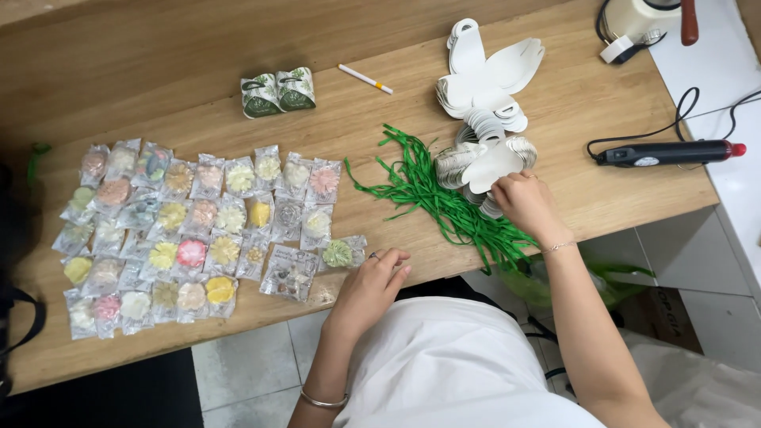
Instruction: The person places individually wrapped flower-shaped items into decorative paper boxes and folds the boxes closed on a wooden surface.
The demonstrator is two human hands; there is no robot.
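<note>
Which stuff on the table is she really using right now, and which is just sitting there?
In use:
right hand on the flat white box cutouts
left hand by the wrapped flower-shaped sweets
green ribbons beside the cutouts

Just lying about:
two folded green boxes
white pen
black heat tool

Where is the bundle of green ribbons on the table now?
The green ribbons lie right of centre on the wooden table, between the wrapped flower-shaped pieces and the white card cutouts, just left of the right hand.
</note>
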